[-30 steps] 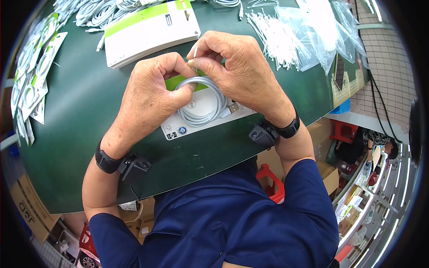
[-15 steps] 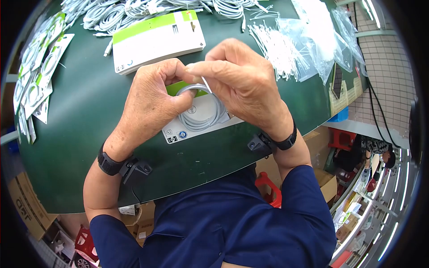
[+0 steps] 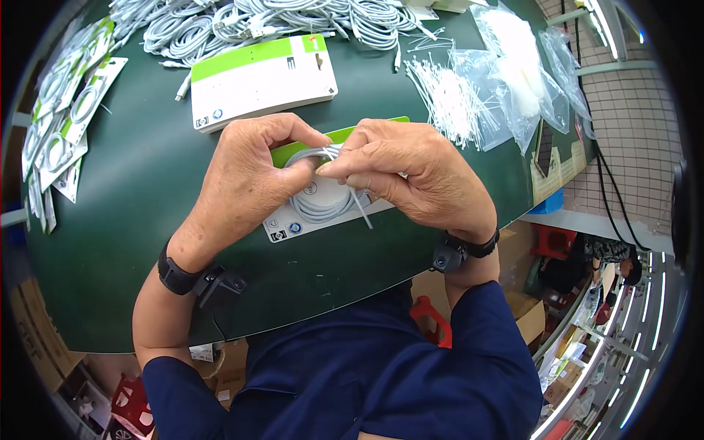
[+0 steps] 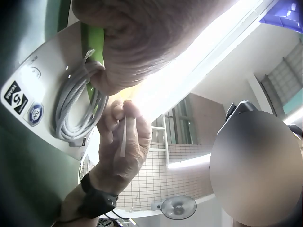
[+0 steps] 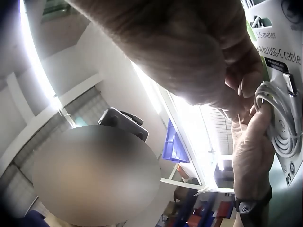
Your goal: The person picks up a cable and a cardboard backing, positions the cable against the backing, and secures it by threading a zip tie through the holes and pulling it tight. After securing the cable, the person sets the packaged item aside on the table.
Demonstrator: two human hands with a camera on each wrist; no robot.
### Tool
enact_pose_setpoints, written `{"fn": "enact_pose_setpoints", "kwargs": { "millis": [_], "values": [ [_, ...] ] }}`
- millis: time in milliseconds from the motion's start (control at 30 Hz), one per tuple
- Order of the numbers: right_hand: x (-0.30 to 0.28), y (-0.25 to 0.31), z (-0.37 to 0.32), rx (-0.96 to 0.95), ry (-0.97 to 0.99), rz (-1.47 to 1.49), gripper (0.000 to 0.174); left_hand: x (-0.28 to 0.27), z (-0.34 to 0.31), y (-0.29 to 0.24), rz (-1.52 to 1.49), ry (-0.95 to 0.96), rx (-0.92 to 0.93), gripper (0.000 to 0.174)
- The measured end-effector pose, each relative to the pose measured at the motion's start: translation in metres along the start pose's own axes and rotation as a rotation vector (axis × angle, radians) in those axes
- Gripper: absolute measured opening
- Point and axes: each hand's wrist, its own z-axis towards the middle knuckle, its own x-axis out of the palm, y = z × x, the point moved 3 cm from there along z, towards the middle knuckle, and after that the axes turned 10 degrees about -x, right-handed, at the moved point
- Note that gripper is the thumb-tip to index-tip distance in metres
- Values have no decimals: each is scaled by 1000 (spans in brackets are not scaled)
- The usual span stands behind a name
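Observation:
A coiled light-grey cable (image 3: 320, 207) lies on a white and green printed card (image 3: 301, 226) on the table. The left hand (image 3: 246, 180) pinches the top of the coil and the card, its thumb inside the loop. Close against it, the right hand (image 3: 422, 172) pinches a thin white tie (image 3: 361, 208) between thumb and fingers; the tie's end hangs below them. In the left wrist view the tie (image 4: 124, 137) shows between the right fingers, and a tie loop stands round the coil (image 4: 71, 106). The right wrist view shows the coil (image 5: 279, 118) beside the left thumb.
Behind the hands lies a stack of white and green cards (image 3: 257, 82), with a heap of grey cables (image 3: 293, 18) beyond. White ties (image 3: 449, 99) and clear plastic bags (image 3: 517, 81) are at the back right. Carded cables (image 3: 73, 117) lie at the far left.
The right hand rose from the coil, then came down and rightward, with the white tie now hanging from its fingers. The left hand keeps its grip on the coil.

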Motion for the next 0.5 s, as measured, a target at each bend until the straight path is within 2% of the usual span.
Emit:
{"fn": "enact_pose_setpoints", "kwargs": {
  "millis": [200,500],
  "values": [
    [-3,4,-1,77,-35,4,26,0,-1,-3,29,1,-3,24],
    [4,9,-2,48,-112,-96,27,-4,0,-2,-15,-16,-11,23]
  ]
}}
